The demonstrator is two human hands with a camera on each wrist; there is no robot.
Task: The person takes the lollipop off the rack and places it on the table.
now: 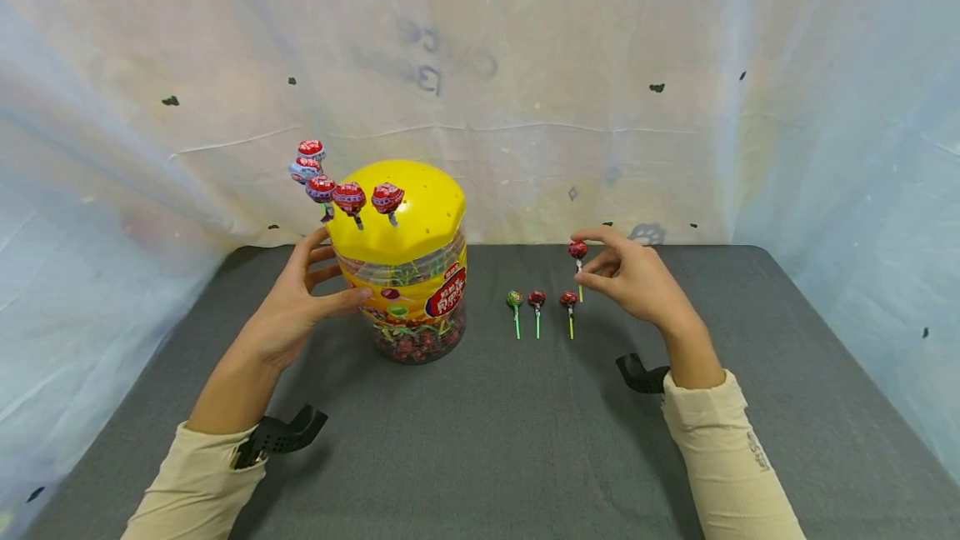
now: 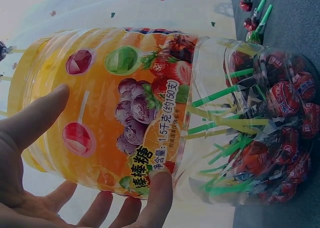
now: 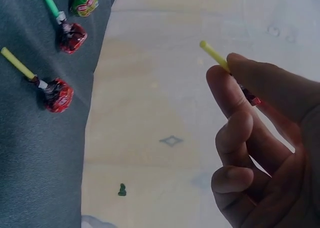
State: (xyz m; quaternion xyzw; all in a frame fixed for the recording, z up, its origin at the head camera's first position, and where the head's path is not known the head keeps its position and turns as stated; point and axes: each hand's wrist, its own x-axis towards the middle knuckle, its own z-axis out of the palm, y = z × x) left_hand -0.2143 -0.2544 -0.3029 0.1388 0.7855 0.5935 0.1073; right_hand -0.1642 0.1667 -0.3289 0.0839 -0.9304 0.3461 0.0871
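Observation:
A clear plastic candy jar (image 1: pixel 408 307) with a yellow lid (image 1: pixel 412 207) and printed label stands left of centre, lollipops visible inside. Several red-wrapped lollipops (image 1: pixel 349 197) stick up from the lid's left and front edge. My left hand (image 1: pixel 292 307) holds the jar's left side, thumb on the front of the label. Over to the right, my right hand (image 1: pixel 630 277) pinches the yellow stick of a red lollipop (image 1: pixel 578 250) between thumb and finger, head upward, above the table. In the right wrist view that lollipop's head is mostly hidden behind the fingers.
On the grey table (image 1: pixel 465 448), right of the jar, lie a green lollipop (image 1: pixel 514 299), a dark red one with a green stick (image 1: pixel 537 298) and a red one with a yellow stick (image 1: pixel 569 299). A pale sheet (image 1: pixel 525 90) hangs behind the table.

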